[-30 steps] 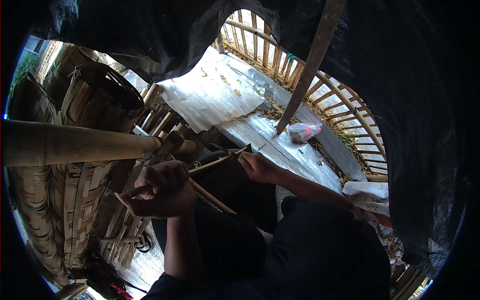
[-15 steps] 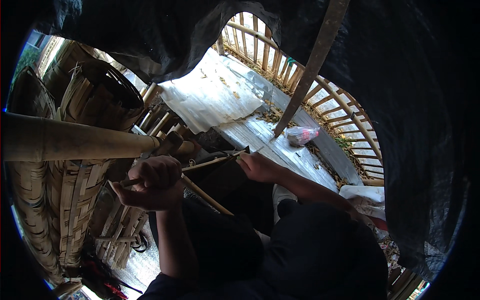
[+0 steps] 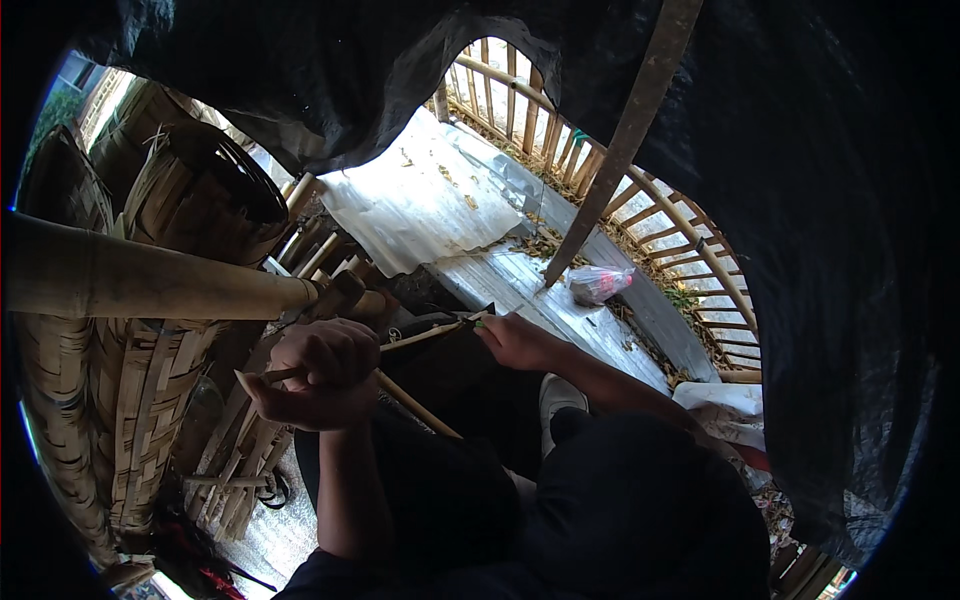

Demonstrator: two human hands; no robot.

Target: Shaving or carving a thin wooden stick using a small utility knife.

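My left hand (image 3: 315,372) is closed around a thin bamboo strip (image 3: 420,336) that runs from my fist toward my right hand. My right hand (image 3: 515,340) grips the far end of the strip together with a dark blade-like tool (image 3: 470,318), though what exactly it holds is hard to make out in the shade. A second bamboo stick (image 3: 415,404) lies across my dark-clothed lap below the strip. Both forearms come up from the lower edge.
A thick bamboo pole (image 3: 150,280) crosses from the left. Woven bamboo baskets (image 3: 150,400) stand at left, one dark-rimmed basket (image 3: 215,190) behind. Corrugated metal sheets (image 3: 420,200) and a bamboo railing (image 3: 640,200) lie ahead, with a plastic bag (image 3: 598,284) and a leaning plank (image 3: 625,140).
My left hand has drawn back slightly toward me along the strip. My right hand stays at the strip's far end.
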